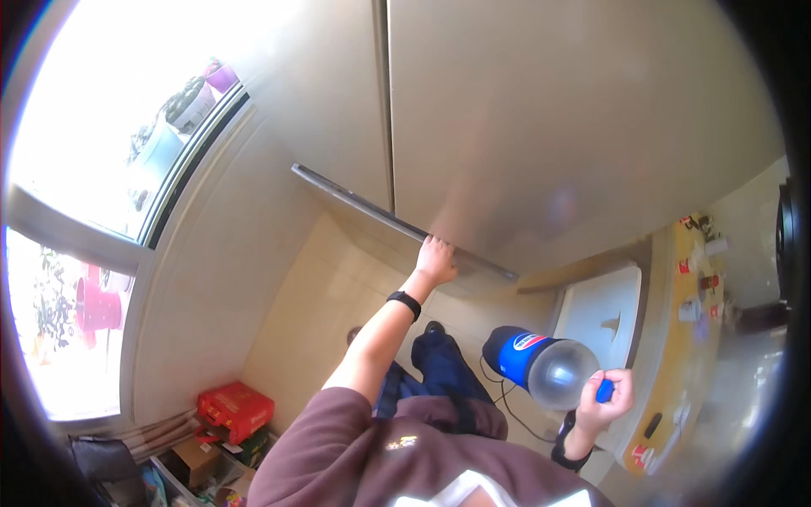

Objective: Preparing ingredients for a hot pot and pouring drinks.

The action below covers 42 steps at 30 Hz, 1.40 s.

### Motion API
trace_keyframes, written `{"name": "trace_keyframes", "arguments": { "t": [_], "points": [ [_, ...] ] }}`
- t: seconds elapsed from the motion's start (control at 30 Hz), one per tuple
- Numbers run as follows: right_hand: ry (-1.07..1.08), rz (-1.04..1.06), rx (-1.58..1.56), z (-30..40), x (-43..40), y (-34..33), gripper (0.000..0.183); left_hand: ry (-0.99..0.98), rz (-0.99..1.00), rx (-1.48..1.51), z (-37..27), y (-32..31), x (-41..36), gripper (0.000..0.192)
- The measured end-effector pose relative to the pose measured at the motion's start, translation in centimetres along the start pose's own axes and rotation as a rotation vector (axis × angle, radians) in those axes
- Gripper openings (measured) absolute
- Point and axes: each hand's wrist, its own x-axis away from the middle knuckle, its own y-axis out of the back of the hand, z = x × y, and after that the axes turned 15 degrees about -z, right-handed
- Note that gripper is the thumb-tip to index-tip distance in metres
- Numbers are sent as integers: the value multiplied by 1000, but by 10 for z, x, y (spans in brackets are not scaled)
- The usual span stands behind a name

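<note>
My left hand (436, 260) reaches forward, its fingers hooked on the metal edge strip (355, 198) between the upper and lower doors of a large smooth cabinet or refrigerator (538, 127). The upper doors look closed. At the right, my right hand (607, 396) grips the neck of a large Pepsi bottle (523, 358) just below its blue cap. The bottle is tilted, with its base pointing away from me. Dark liquid lies towards the base, and the part near the neck is clear. A blue label wraps its middle.
A counter (671, 380) with cups and small items runs along the right, near a white panel (602, 310). A red bag (236, 410) and a box of goods stand at lower left. Potted plants (184, 104) sit beyond the window. Cables lie on the floor.
</note>
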Motion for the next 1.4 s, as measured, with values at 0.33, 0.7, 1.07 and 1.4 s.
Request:
{"name": "trace_keyframes", "arguments": {
  "t": [0.33,0.7,1.07,1.4],
  "points": [
    [-117,-76,7,100,-3,-43,15,-217,241,248,27,64,94,47],
    [-216,-148,-128,209,18,-108,15,716,949,1915,61,155,113,93],
    [-435,-11,-253,154,78,-188,8,980,237,1025,194,212,44,82],
    [-722,800,-76,12,181,-318,32,933,-33,347,281,97,32,84]
  ]
}}
